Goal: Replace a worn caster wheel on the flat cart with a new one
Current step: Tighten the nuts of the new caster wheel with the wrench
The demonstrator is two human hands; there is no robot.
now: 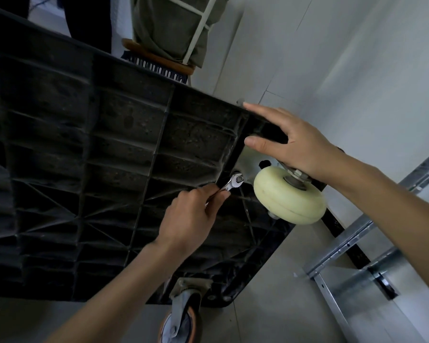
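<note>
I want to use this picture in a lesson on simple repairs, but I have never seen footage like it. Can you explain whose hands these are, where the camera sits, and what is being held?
There is no machine here: a person wears one camera on the head, looking down at their own two bare hands. The big black ribbed slab is the underside of a flat cart, tipped up. The left hand grips a small wrench whose head sits on a bolt beside the cream caster wheel. The right hand rests with straight fingers on the cart's edge above that wheel. A second caster with an orange wheel shows at the bottom corner. Metal rails lie on the floor to the right.
</note>
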